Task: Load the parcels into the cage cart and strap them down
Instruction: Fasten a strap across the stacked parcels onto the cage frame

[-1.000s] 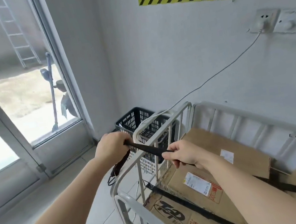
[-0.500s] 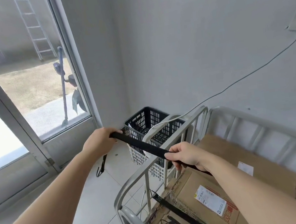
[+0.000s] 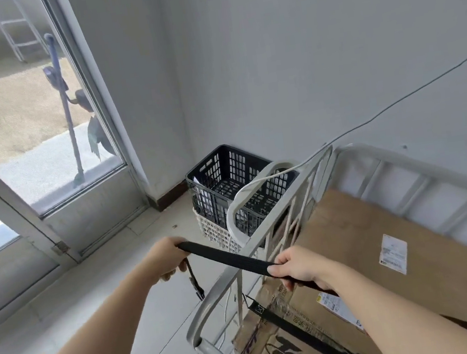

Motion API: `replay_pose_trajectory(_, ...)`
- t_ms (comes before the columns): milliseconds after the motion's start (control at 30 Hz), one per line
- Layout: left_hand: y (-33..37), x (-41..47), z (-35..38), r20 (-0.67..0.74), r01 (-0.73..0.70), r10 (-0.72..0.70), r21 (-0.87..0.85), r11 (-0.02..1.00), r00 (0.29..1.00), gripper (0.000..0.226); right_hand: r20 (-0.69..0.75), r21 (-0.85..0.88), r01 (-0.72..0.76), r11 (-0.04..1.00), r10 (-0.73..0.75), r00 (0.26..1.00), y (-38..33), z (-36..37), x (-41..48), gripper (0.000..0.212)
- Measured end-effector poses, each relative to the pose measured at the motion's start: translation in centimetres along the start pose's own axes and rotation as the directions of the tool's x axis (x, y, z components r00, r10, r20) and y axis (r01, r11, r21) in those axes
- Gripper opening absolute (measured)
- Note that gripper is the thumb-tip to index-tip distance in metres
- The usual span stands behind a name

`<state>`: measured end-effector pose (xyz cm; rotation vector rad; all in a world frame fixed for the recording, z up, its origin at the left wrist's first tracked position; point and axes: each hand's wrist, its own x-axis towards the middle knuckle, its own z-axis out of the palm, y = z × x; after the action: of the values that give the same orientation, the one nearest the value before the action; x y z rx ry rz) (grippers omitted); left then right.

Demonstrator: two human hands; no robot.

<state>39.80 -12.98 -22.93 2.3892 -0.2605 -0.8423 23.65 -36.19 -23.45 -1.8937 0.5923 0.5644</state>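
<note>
the left hand (image 3: 164, 258) has pulled further out from the cart (image 3: 213, 295), so more strap (image 3: 226, 258) shows between the hands. its fingers curl round the strap's free end, with a hook (image 3: 195, 282) dangling just below. the right hand (image 3: 299, 270) pinches the strap just inside the cart's rail, above the parcels (image 3: 373, 247). the strap slants taut from the left hand across the rail to the right hand, then on over the parcels.

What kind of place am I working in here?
Probably a parcel depot or storeroom: labelled cardboard parcels in a white cage cart, a black strap held taut, plastic crates stacked in the corner.
</note>
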Motion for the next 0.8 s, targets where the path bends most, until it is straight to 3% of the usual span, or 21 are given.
replay_pose_trajectory(133, -2.4, 3.3, 0.0, 0.206, 0.012, 0.013, -0.118, 0.993, 0.979, 0.002, 0.008, -0.07, -0.116, 0.991, 0.117, 0.993, 0.7, 0.7, 2.2, 0.024)
replay_pose_trajectory(267, -4.3, 6.5, -0.4, 0.447, 0.094, -0.024, -0.136, 0.986, 0.894, 0.041, 0.048, -0.118, -0.23, 0.966, 0.237, 0.97, 1.5, 1.5, 3.9, 0.022)
replay_pose_trajectory(333, -4.7, 7.9, 0.3, 0.407, 0.139, -0.069, -0.143, 0.98, 0.911, 0.053, 0.054, -0.114, -0.267, 0.957, 0.275, 0.96, 1.7, 1.9, 4.5, 0.023)
replay_pose_trajectory(433, -4.7, 9.7, 2.6, 0.195, 0.149, -0.133, -0.07, 0.986, 0.972, 0.026, 0.087, -0.078, -0.297, 0.952, 0.303, 0.949, 2.1, 2.4, 5.5, 0.021)
replay_pose_trajectory(467, -4.5, 10.1, 3.3, 0.16, 0.181, -0.16, -0.129, 0.975, 0.974, 0.018, 0.099, -0.067, -0.304, 0.95, 0.309, 0.946, 2.3, 2.5, 5.7, 0.019)
replay_pose_trajectory(533, -4.1, 11.0, 4.5, 0.176, 0.303, -0.253, -0.381, 0.874, 0.951, 0.04, 0.116, -0.046, -0.316, 0.948, 0.319, 0.94, 2.9, 2.4, 6.2, 0.017)
replay_pose_trajectory(600, -3.8, 12.1, 5.5, 0.223, 0.389, -0.321, -0.608, 0.692, 0.92, 0.042, 0.126, -0.007, -0.33, 0.944, 0.328, 0.936, 3.5, 2.1, 6.4, 0.016)
replay_pose_trajectory(667, -3.2, 12.5, 6.2, 0.263, 0.474, -0.418, -0.686, 0.553, 0.869, 0.027, 0.138, 0.046, -0.338, 0.94, 0.329, 0.934, 4.1, 1.9, 6.9, 0.015)
replay_pose_trajectory(733, -3.1, 12.9, 6.8, 0.285, 0.505, -0.473, -0.74, 0.444, 0.834, 0.027, 0.145, 0.11, -0.344, 0.932, 0.328, 0.934, 4.6, 1.9, 7.5, 0.015)
replay_pose_trajectory(800, -2.9, 13.4, 7.0, 0.279, 0.504, -0.501, -0.767, 0.396, 0.819, 0.028, 0.133, 0.162, -0.34, 0.926, 0.321, 0.938, 4.9, 2.1, 8.2, 0.017)
